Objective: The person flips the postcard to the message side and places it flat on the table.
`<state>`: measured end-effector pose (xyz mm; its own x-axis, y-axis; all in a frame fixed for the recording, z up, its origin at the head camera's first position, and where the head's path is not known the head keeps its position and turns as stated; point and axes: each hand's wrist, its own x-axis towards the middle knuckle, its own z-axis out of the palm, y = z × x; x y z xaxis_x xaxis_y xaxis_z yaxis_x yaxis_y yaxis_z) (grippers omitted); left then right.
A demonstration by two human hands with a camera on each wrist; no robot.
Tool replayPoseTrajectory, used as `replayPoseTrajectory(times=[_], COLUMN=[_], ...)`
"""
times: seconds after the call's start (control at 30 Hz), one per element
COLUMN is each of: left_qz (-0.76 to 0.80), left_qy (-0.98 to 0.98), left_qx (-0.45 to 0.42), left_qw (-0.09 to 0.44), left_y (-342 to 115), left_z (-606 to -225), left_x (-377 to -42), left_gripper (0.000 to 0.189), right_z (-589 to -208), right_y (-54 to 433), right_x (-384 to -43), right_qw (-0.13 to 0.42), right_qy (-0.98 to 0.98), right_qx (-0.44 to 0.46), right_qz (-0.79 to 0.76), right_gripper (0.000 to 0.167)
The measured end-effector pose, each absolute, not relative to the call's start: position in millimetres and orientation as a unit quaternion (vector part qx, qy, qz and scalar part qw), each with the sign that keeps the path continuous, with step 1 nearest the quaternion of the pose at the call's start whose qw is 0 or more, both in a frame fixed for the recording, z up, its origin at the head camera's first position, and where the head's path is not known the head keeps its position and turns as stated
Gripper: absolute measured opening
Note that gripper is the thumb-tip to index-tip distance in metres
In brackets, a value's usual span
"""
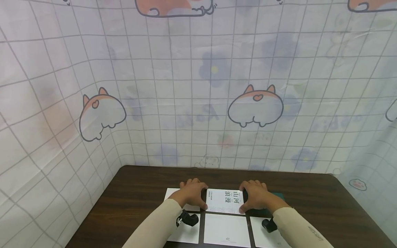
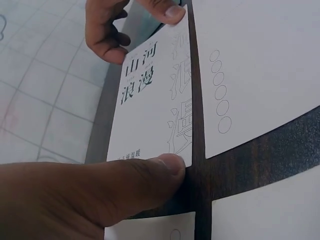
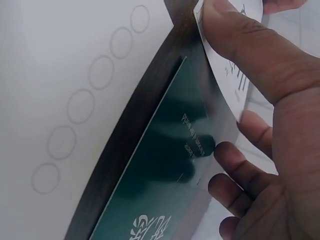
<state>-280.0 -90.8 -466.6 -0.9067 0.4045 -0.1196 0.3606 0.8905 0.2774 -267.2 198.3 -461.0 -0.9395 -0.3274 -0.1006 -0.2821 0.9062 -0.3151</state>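
A white card [image 1: 221, 202] printed with large dark green Chinese characters lies between my two hands in the head view. My left hand [image 1: 191, 193] grips its left edge, thumb [image 2: 167, 167] at the near corner; its other fingers are hidden in the left wrist view. At the opposite edge my right hand [image 1: 258, 197] holds the card between thumb [image 3: 225, 30] and index finger [image 3: 256, 127], and that edge looks raised off the table. Below the right hand is a glossy dark green card [image 3: 165, 145], partly covered by it in the head view.
In front lie a middle white card [image 1: 227, 229], a left one [image 1: 189, 234] and a right one [image 1: 262, 234]. Another white card [image 1: 170, 193] shows under the left hand. The dark wooden table [image 1: 139, 193] meets a patterned white curtain [image 1: 186, 144] at the back.
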Motion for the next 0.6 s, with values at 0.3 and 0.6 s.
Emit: replayPoseTrajectory(times=[0.3,0.6], left_qz=[0.176,0.231], left_qy=[0.96,0.948], left_qx=[0.211,0.216], left_qw=[0.056,0.02], left_y=[-91.9,-95.0], left_z=[-473.5,-478.1], left_x=[-279.6,-275.5], left_gripper=[0.076,0.063], right_z=[-469.7,-477.9], right_y=[200.7,199.3], right_x=[-267.1,-265.2], right_qw=[0.057,0.038], right_qy=[0.972,0.969], right_qx=[-0.146,-0.146], right_qz=[-0.175,-0.197], right_gripper=[0.083,0.081])
